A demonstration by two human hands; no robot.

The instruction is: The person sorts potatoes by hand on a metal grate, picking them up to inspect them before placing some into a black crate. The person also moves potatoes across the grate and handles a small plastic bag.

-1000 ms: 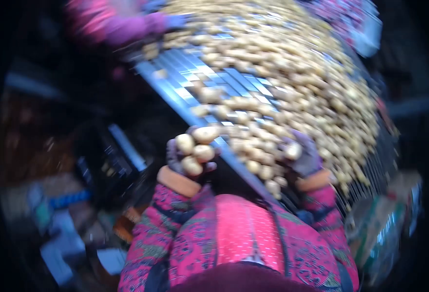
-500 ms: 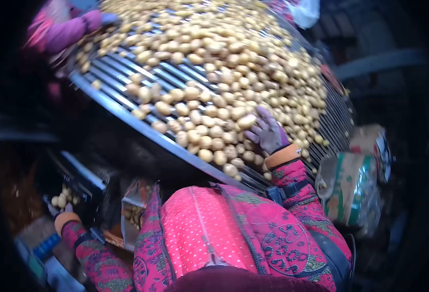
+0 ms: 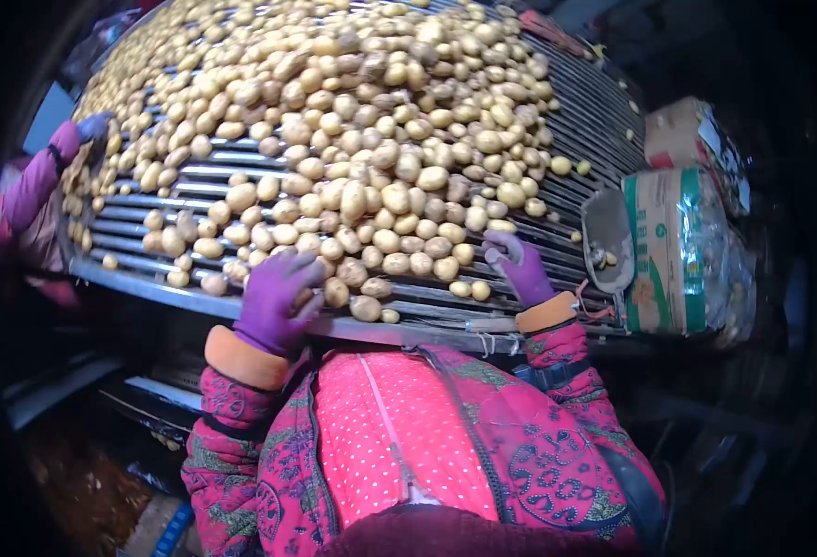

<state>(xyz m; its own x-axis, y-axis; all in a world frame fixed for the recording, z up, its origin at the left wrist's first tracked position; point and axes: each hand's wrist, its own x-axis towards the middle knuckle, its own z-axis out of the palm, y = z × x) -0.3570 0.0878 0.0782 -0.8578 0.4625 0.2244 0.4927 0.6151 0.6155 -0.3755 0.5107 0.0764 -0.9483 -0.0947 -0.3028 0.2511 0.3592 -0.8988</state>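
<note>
My left hand [image 3: 283,295], in a purple glove with greyish fingers, reaches over the near edge of a sorting table of metal bars [image 3: 418,316]. Its fingers are apart and touch the nearest potatoes [image 3: 351,271]; nothing shows in its grasp. To the right, my right hand [image 3: 520,265], gloved the same way, hovers at the right edge of the potato heap. Its fingers are bent but apart, close to a small yellow potato [image 3: 501,226]. The heap covers much of the bars, densest towards the far middle.
Another person's gloved hand [image 3: 95,127] is among the potatoes at the far left. On the right, a grey scoop [image 3: 607,243] leans by a cardboard and plastic package [image 3: 663,251], with another box [image 3: 677,135] behind. The table's metal rim [image 3: 162,294] runs before me.
My left hand has come up from a dark container of potatoes at lower left to the table's near edge. My right hand has drawn back from a potato. The view has turned.
</note>
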